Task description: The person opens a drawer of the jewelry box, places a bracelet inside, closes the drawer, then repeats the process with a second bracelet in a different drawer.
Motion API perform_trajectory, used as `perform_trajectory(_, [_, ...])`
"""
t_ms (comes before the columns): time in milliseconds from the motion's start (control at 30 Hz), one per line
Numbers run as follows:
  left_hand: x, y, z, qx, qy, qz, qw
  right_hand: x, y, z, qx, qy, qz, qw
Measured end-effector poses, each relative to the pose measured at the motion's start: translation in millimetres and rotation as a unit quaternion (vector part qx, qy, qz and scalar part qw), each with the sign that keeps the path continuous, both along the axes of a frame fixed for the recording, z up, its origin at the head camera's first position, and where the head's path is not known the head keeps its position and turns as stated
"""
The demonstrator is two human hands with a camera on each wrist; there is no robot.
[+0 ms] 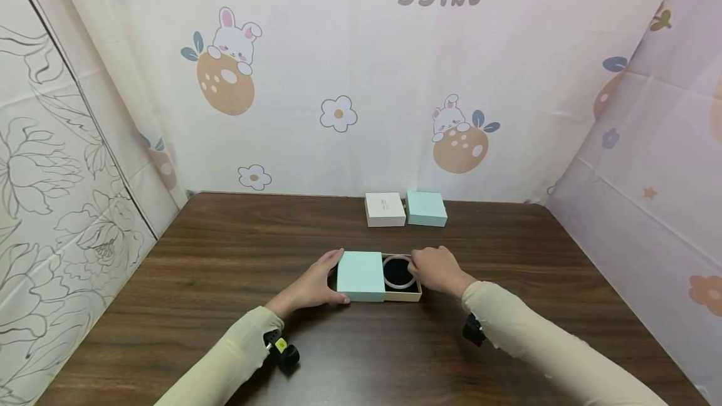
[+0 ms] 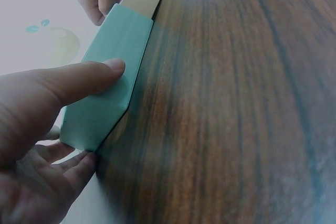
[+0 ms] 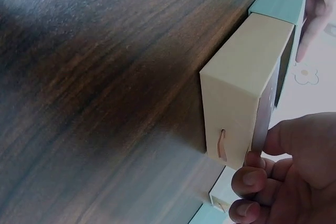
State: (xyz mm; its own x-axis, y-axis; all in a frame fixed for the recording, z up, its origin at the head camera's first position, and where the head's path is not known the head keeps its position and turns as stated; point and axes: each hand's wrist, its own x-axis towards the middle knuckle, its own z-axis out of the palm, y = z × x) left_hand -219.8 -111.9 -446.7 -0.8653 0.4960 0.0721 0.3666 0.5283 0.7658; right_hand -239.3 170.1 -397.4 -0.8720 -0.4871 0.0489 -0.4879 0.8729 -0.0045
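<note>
A pale turquoise box sleeve (image 1: 361, 276) lies on the table with its cream drawer (image 1: 403, 297) slid partly out to the right. Inside the drawer, on black lining, is a pale ring-shaped bangle (image 1: 386, 273). My left hand (image 1: 313, 282) grips the sleeve's left end, thumb (image 2: 105, 72) along the near side and fingers round the far edge. At the bangle's right side my right hand (image 1: 439, 268) pinches it between thumb and curled fingers. A small ribbon pull tab (image 3: 222, 144) shows on the drawer's end. The fingertips' exact contact is partly hidden.
Behind, near the back edge of the dark wooden table (image 1: 254, 224), stand a white box (image 1: 385, 210) and another turquoise box (image 1: 426, 208), side by side. Printed cloth (image 1: 350, 49) hangs behind the table and along its sides.
</note>
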Motion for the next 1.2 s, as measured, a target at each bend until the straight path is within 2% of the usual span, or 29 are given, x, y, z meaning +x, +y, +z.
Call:
perform_trajectory(700, [-1.7, -0.5, -0.5, -0.007, 0.007, 0.005, 0.9999, -1.7, -4.4, -5.2, 0.042, 0.049, 0.008, 0.998])
perform_trajectory(1033, [-0.1, -0.4, 0.6, -0.005, 0.003, 0.002, 1.0000, -0.9, -4.5, -6.4, 0.031, 0.042, -0.007, 0.999])
perform_trajectory(1200, [-0.4, -0.8, -0.3, -0.003, 0.003, 0.000, 1.0000, -2.1, 1.5, -6.0, -0.014, -0.001, -0.045, 0.999])
